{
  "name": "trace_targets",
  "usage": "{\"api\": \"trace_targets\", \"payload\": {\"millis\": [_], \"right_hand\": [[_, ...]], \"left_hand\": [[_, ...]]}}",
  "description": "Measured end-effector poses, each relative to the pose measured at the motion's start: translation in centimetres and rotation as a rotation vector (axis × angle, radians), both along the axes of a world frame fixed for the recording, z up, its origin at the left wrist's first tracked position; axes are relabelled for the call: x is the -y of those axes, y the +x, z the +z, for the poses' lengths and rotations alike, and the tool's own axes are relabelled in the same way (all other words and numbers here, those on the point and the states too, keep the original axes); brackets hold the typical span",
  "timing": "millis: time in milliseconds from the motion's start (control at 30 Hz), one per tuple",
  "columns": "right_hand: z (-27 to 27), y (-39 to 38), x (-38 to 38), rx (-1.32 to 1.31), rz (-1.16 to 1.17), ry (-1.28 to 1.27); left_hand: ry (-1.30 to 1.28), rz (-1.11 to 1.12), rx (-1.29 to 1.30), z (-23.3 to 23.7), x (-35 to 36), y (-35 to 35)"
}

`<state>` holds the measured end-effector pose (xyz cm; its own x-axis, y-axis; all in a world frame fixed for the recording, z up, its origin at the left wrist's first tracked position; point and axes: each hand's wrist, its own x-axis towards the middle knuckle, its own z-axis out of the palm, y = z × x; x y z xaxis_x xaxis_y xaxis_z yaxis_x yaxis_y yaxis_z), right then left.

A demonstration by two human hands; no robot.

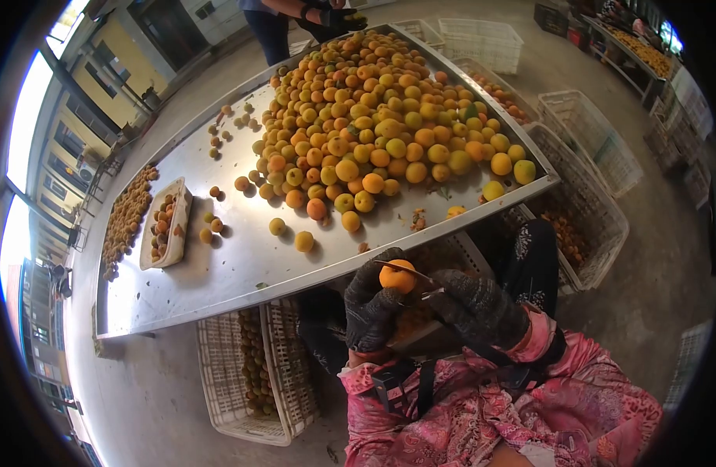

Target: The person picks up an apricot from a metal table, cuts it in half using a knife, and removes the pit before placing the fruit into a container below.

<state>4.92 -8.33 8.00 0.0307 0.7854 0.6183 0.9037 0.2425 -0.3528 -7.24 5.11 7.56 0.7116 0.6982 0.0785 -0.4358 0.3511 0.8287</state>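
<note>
A round orange apricot (399,282) sits in the gloved fingers of my left hand (369,311), just off the near edge of the metal table (241,268). My right hand (478,307), also in a dark knitted glove, is closed on a thin-bladed knife (412,271). Its blade lies across the top of the apricot. Beyond my hands a large heap of yellow and orange apricots (358,124) covers the far right of the tabletop. A few loose ones, such as a yellow apricot (304,241), lie in front of the heap.
On the left of the table are a white tray of fruit (171,253) and a strip of small brown pieces (128,214). Plastic crates (218,373) stand below; another crate (607,257) is at my right. A gloved person (338,17) stands at the far edge.
</note>
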Motion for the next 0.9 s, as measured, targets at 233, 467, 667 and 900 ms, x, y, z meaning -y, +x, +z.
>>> {"api": "trace_targets", "payload": {"millis": [233,467,667,900], "right_hand": [[0.9,1.2,0.0,0.257,-0.063,-0.036],[-0.1,-0.6,-1.3,0.201,-0.15,-0.05],[0.2,1.0,-1.1,-0.097,-0.098,-0.084],[1.4,0.8,-1.7,0.274,-0.159,0.039]], "left_hand": [[0.069,-0.177,-0.105,2.1,0.0,-0.6],[-0.005,0.315,-0.104,1.5,2.5,2.6],[0.029,0.063,-0.236,2.1,0.7,1.4],[0.09,0.226,-0.258,2.1,1.6,2.8]]}}
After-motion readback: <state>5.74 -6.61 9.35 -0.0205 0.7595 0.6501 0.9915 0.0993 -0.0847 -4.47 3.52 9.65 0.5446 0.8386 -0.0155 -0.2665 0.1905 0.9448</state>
